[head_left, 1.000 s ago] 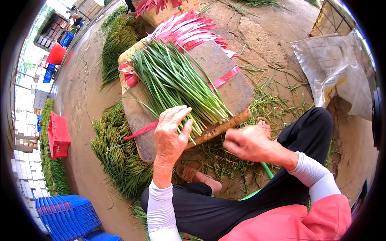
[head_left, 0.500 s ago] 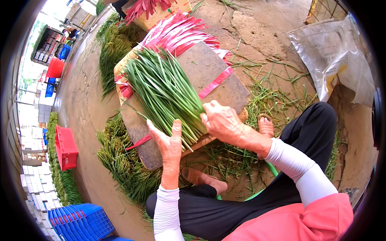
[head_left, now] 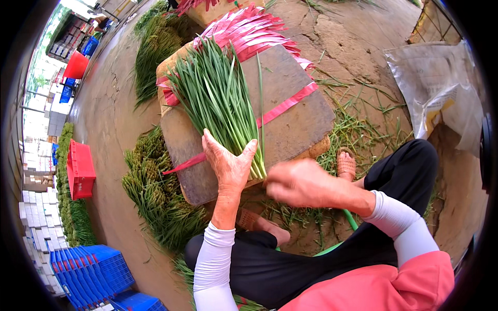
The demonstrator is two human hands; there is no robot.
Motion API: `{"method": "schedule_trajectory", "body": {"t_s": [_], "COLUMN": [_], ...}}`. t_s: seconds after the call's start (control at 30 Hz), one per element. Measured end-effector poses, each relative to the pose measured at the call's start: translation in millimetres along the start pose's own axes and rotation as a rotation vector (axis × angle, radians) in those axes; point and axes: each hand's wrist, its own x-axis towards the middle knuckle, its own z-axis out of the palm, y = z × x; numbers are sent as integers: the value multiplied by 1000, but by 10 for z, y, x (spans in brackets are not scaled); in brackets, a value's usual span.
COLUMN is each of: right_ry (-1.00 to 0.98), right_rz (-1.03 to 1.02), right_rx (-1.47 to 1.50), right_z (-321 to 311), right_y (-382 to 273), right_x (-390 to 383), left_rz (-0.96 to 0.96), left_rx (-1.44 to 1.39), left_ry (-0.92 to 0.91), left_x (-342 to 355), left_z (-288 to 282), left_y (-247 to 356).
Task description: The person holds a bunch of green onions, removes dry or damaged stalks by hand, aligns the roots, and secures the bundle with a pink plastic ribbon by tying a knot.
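View: head camera, looking down past the person's arms to the worktop [head_left: 298, 119], a worn grey-brown board on a pale base.
Green bundle: long leafy stalks [head_left: 215, 88] lying on the left half of the worktop, dark leaf tips toward the far edge, pale cut ends at the near edge.
Loose leaf: one long blade [head_left: 261, 98] just right of the bundle, apart from it along its far part.
Left hand: at the near part of the bundle [head_left: 226, 165]; thumb and fingers stand wide in a V, the thumb over the stalks on the right, the fingers along their left side.
Right hand: just right of the cut ends [head_left: 298, 181], blurred, fingers curled; whether they hold anything, I cannot tell.
Pink band: a flat strip [head_left: 291, 102] across the right of the worktop, with another pink end [head_left: 184, 164] on the left.
Ribbons: a fan of pink strips [head_left: 249, 33] at the far edge.
Left floor: a near heap of green stalks [head_left: 158, 194], a far heap [head_left: 155, 57], a red crate [head_left: 81, 170], and blue crates [head_left: 91, 274] at the near left.
Right floor: scattered green trimmings [head_left: 358, 129]; a whitish sack [head_left: 436, 85] farther right.
Person: white sleeves [head_left: 213, 259], black trousers [head_left: 402, 168], perforated sandals [head_left: 346, 165].
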Motion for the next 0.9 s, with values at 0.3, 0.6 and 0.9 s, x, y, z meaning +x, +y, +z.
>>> {"method": "schedule_trajectory", "body": {"t_s": [0.3,0.6,0.9], "right_ry": [-353,-227,53], "right_rz": [-91,-263,99], "right_rx": [-35,128,490], "right_z": [447,730,-160], "right_y": [210,92,52], "right_x": [266,468,328], "left_rz": [-37,-15,25], "left_rx": [-5,-12,62], "left_ry": [-34,-36,7], "left_x": [-6,-23,-64], "left_z": [-49,-17,-33], "left_y": [45,78,38]}}
